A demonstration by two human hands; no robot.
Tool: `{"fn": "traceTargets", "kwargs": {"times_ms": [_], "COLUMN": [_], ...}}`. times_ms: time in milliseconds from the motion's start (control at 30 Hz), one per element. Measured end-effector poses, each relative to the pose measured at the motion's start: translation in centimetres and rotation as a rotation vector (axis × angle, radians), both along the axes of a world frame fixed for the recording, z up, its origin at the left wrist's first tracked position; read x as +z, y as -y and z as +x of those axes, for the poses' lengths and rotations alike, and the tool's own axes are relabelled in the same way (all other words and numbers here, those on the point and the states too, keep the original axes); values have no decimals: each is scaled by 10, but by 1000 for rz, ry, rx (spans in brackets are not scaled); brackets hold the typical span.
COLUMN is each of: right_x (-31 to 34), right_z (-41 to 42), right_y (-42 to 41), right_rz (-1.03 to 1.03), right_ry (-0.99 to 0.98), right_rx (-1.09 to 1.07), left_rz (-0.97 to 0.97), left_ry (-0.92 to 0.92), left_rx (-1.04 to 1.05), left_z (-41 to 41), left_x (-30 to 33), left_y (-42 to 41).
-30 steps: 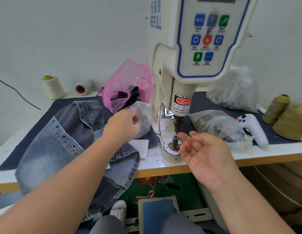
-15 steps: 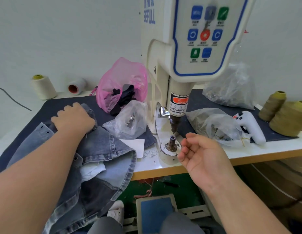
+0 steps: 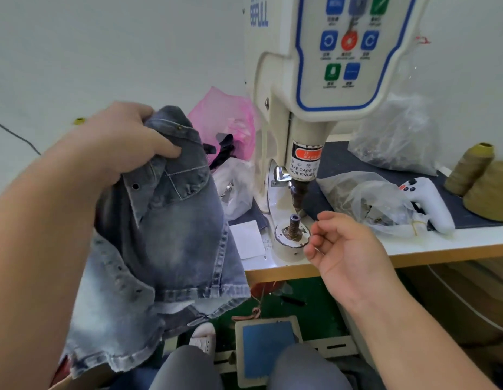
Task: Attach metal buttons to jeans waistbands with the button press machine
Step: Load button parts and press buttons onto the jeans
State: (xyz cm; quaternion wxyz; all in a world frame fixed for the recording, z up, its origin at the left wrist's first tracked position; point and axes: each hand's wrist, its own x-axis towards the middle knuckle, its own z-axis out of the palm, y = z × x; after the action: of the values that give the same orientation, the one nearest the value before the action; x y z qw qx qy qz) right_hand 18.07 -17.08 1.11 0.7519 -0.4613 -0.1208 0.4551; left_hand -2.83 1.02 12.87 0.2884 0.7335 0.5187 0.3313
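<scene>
My left hand [image 3: 115,142] grips a bunch of faded blue-grey jeans [image 3: 174,220] and holds it lifted left of the white button press machine [image 3: 300,114]. The denim hangs down over the table's front edge, with eyelet holes showing along its band. The lower die [image 3: 293,225] stands bare on its round base, and the upper punch [image 3: 299,192] is raised above it. Just right of the die, my right hand [image 3: 348,249] hovers palm up with loosely curled fingers; I see nothing in it.
A clear bag of metal parts [image 3: 357,201] and a white handheld controller [image 3: 430,204] lie right of the machine. Olive thread cones [image 3: 486,181] stand at the far right. A pink bag [image 3: 222,116] and a small clear bag [image 3: 236,187] sit behind the jeans. A blue foot pedal [image 3: 267,350] lies below.
My left hand moved from the small clear bag to the jeans, took hold of them and lifted them toward the machine. My right hand's fingers curled in from flat.
</scene>
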Motion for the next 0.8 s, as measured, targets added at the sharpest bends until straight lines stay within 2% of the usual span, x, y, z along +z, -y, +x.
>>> {"fn": "traceTargets", "kwargs": {"times_ms": [100,200,300,367,433,567,633,700,800], "right_x": [-1,1,4,6,5,1,-3,-7,-14], "right_z": [-2,-5,-10,-13,-14,-5,4,12,23], "right_y": [4,9,16,18,20,29,36,40,40], "right_rz": [16,60,169,178,159,286,327,273,88], "right_ry": [40,77,92,247,361,230,234,366,579], "right_rx": [-7,11,197,375,450,600,639,597,395], "left_rz": [-226,-356,-499,-631,-750,-828,-839,-852,-863], "left_ry": [204,256,273,334,421,516,539,539,528], "left_rx": [-267,-523,-739,-877,-985,-988,-984,-969,-930], "left_z": [-7,-8,-4,5,17,38,45,50,59], "left_x": [14,18,8,-5,-20,-45,-55,-63,-71], "left_y": [34,62,76,83,88,84,81,78,76]}}
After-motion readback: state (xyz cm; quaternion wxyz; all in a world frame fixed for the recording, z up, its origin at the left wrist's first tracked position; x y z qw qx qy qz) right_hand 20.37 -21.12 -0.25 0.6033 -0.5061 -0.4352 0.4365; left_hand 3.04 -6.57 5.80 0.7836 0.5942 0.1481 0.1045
